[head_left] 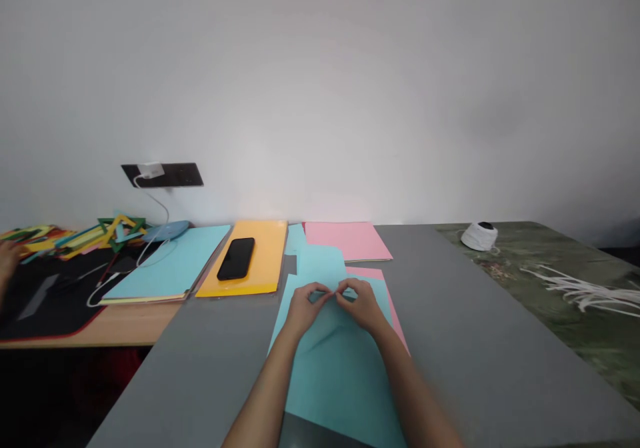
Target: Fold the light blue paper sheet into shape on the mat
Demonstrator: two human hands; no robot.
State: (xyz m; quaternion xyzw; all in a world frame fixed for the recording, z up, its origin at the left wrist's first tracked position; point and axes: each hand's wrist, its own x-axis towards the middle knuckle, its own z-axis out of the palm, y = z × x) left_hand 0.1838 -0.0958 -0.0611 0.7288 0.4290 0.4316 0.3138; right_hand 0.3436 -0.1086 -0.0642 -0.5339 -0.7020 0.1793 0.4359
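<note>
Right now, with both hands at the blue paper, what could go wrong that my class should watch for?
The left hand and right hand pinch close together on the blue paper, so it might crease or tear there. The pink paper showing beneath its right side could slip out of line.

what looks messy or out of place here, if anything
Coloured paper strips lie jumbled at the far left, and white strings splay loosely at the right. Under the left hand and right hand, blue paper looks misaligned with the pink sheet showing beside it. I see nothing spilled.
</note>
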